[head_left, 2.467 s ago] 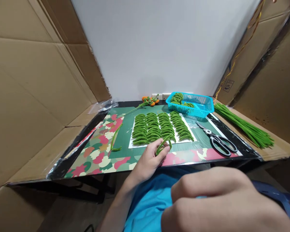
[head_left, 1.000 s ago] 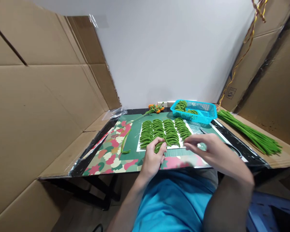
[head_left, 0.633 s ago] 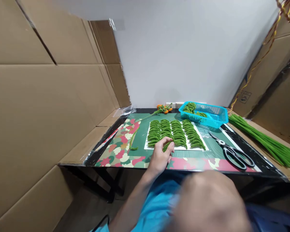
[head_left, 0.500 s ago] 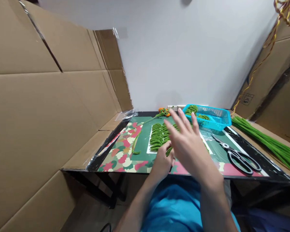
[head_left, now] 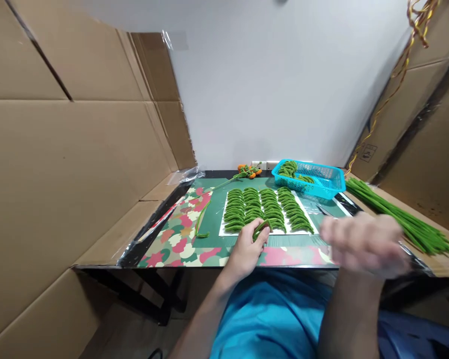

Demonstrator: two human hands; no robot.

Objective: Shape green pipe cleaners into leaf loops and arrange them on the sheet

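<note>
My left hand [head_left: 249,244] is closed around a bent, leaf-like loop of green pipe cleaner [head_left: 262,229], just in front of a white sheet [head_left: 221,230]. On that sheet lie four columns of similar curved green pipe-cleaner pieces [head_left: 252,204]. Off to the right, my right hand [head_left: 362,244] is raised above the table edge and smeared by motion. Its fingers look curled, but whether they hold anything does not show. Near it, a blade tip of the scissors [head_left: 325,210] pokes out; the hand hides the handles.
A blue basket [head_left: 325,192] with more green pieces stands at the back right. Long green pipe cleaners [head_left: 400,212] lie along the right side. An orange flower [head_left: 250,171] with a green stem lies at the back. A bent green stem [head_left: 200,222] rests left; cardboard walls [head_left: 78,174] flank the table.
My right hand has swung from above the sheet to the right, over the scissors, its fingers going from spread to curled. My left hand stays in front of the sheet. The view has shifted slightly.
</note>
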